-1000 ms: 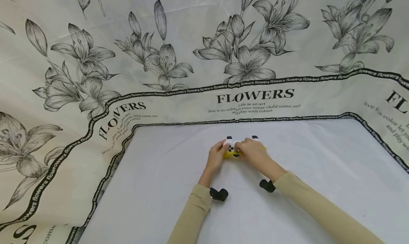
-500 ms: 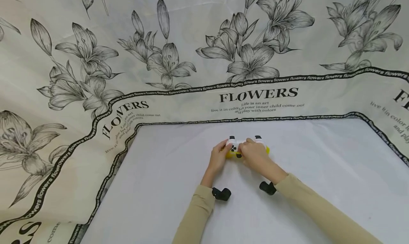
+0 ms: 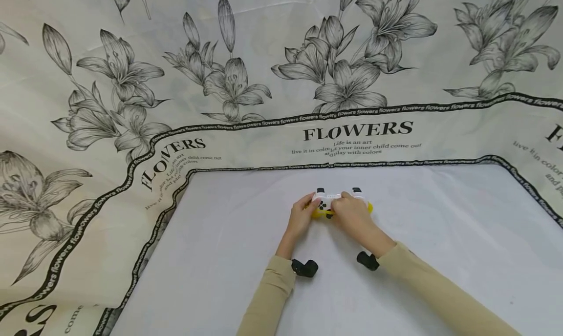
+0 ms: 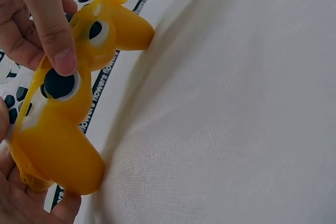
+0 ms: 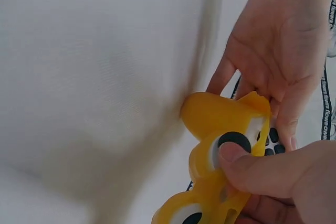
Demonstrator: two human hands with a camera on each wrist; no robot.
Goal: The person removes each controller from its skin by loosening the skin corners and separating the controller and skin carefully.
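Observation:
A white game controller with black buttons and sticks is held just over the far middle of the white table. A yellow, flexible-looking cover wraps its grips and lower side, its edge raised from the white face near the direction buttons. My left hand holds the controller's left end, thumb near those buttons. With thumb and curled fingers, my right hand pinches the cover's edge beside the left stick; its thumb touches that stick in the right wrist view. The controller's right face is mostly hidden behind this hand.
White cloth covers the table. Behind and to the left hangs a flower-printed fabric with black lettered borders. Black wrist devices sit at both wrists, below the hands.
My right hand has shifted slightly rightward along the controller, showing more of its white face. The left hand keeps its hold. The whole head view has drifted a little.

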